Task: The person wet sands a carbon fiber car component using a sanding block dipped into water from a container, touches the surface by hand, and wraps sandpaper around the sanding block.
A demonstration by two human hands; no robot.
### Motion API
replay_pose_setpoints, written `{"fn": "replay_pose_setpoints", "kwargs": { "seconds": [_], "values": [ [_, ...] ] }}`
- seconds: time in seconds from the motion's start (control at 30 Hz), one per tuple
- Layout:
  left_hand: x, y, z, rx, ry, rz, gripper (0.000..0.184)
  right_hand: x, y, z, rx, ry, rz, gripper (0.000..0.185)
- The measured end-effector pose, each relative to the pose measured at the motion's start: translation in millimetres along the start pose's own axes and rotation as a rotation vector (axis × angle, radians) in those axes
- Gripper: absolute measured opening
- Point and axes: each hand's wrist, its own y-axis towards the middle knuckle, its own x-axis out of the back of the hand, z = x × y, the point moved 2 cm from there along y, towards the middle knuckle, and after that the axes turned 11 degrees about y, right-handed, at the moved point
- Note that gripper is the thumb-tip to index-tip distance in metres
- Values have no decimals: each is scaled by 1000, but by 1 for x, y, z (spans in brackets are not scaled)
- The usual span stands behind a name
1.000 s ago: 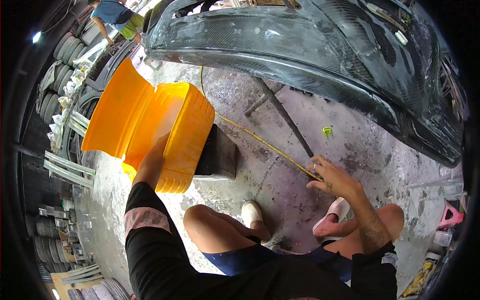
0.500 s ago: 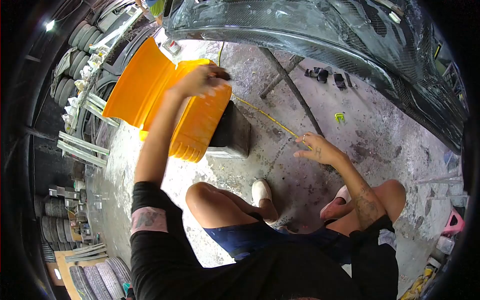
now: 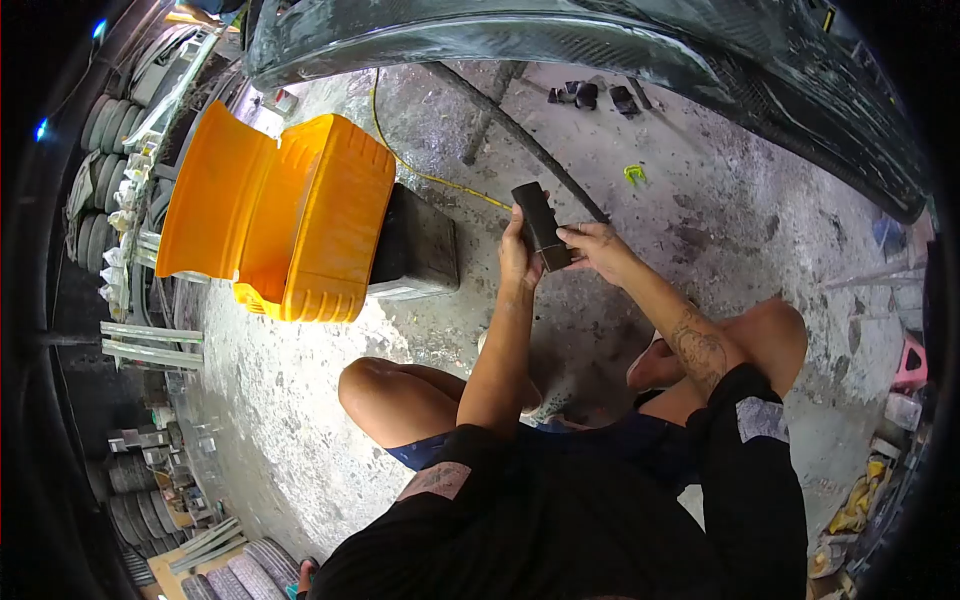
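A dark block (image 3: 536, 215) with a brownish lower end is held between both hands, above the floor in front of my knees. My left hand (image 3: 517, 252) grips its left side, fingers wrapped round it. From the right, my right hand (image 3: 596, 250) pinches the block's lower end. To the left, an orange plastic piece (image 3: 335, 215) with a wide curved flap leans on a black box (image 3: 425, 240). The undersides of both hands are hidden.
A large dark patterned panel (image 3: 480, 45) spans the top, with a dark stand leg (image 3: 540, 150) below it. A yellow hose (image 3: 420, 175) crosses the floor. Tyres (image 3: 110, 125) line the left. A yellow-green item (image 3: 634, 174) and black pieces lie beyond my hands.
My left hand has come away from the orange piece and moved right with the dark block. My right hand has moved in and taken hold of it too. The view has shifted.
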Motion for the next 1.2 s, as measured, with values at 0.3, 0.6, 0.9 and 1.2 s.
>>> {"fn": "replay_pose_setpoints", "kwargs": {
  "seconds": [0.3, 0.6, 0.9, 1.2],
  "values": [
    [1, -28, 14, 183, 266, -186, 63, 17, 23, -15, 275, -456, -73, 22],
    [-5, -39, -29, -130, 400, -156, 51, -6, -6, 25, -1, -18, 78, 26],
    [-37, -62, -57, -150, 415, -29, 70, -21, -14, 45, 88, 145, 48, 21],
    [-34, -60, -52, -155, 415, -73, 61, -18, -16, 48, 152, 31, -6, 33]
  ]
}}
